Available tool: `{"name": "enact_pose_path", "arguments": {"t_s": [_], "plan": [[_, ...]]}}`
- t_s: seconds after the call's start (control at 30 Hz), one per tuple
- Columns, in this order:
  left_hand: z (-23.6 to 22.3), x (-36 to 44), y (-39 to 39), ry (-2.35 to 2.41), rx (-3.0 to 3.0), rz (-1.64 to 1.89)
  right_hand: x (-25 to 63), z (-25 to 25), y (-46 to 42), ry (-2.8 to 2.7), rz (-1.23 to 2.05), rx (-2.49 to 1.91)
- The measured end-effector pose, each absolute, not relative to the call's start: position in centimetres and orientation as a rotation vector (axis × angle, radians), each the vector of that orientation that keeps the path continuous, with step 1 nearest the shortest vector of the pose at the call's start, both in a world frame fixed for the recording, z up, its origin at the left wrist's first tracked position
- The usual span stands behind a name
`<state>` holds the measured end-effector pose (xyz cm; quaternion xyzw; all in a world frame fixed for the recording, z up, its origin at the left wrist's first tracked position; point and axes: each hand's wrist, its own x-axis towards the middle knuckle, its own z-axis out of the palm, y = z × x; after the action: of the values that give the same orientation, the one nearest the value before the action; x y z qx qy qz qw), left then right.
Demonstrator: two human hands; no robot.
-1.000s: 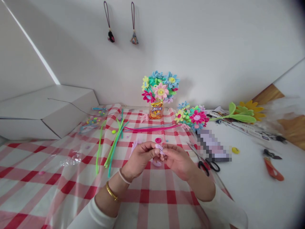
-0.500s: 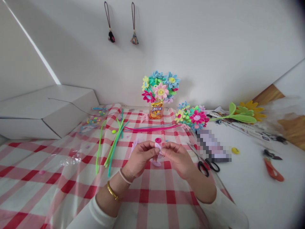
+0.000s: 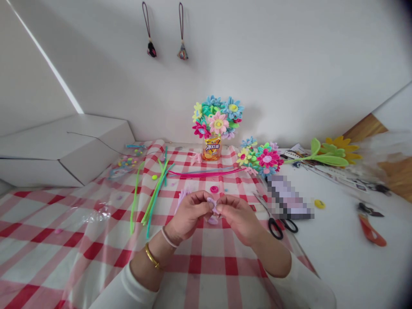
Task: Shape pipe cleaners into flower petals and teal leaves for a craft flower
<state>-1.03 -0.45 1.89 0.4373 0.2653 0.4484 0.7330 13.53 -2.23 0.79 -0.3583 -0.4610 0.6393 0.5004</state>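
And here we are, both hands in close together over the checked cloth [image 3: 196, 266], a little right of its middle, well in from the near edge! The left hand [image 3: 189, 214] has thumb and forefinger pinched down on a small lilac fuzzy piece [image 3: 211, 201], the other fingers curled in behind; the right hand [image 3: 240, 216] meets it from the other side, nearly closed too, its fingertips nipping the same bit. I'd call this the fine shaping stage, a bend or twist being worked in between the fingertips, though from where I'm standing the fingers hide just how it's folded. A lilac loop [image 3: 213, 220] shows just under the hands, and I can't tell whether it joins the pinched part. Beyond the left hand, lilac stems [image 3: 183, 196] lie waiting; towards the far edge, just past the fingers, sits a pink coil [image 3: 214, 189]. Over at the cloth's right edge, the scissors [image 3: 276, 228] lie unused, handles towards the near side. What does the next move call for? To my eye, a firm hold from the left and a small, careful turn from the right, snug enough to set the bend without crushing that soft pile
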Motion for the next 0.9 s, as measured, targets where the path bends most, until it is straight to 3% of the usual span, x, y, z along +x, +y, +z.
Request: {"name": "enact_pose_path", "arguments": {"t_s": [0.27, 0.67, 0.9], "plan": [[1.84, -1.13, -0.32, 0.625, 0.999, 0.970, 13.99, 1.60, -2.34, -1.318, 1.344, -1.048], [1.96, -1.55, -0.37, 0.624, 1.036, 0.830, 14.08, 1.37, -2.37, -1.225, 1.537, -0.979], [1.97, -1.30, -0.17, 0.734, 1.048, 0.842, 14.05, 1.51, -2.22, -1.379, 1.271, -1.151]]}}
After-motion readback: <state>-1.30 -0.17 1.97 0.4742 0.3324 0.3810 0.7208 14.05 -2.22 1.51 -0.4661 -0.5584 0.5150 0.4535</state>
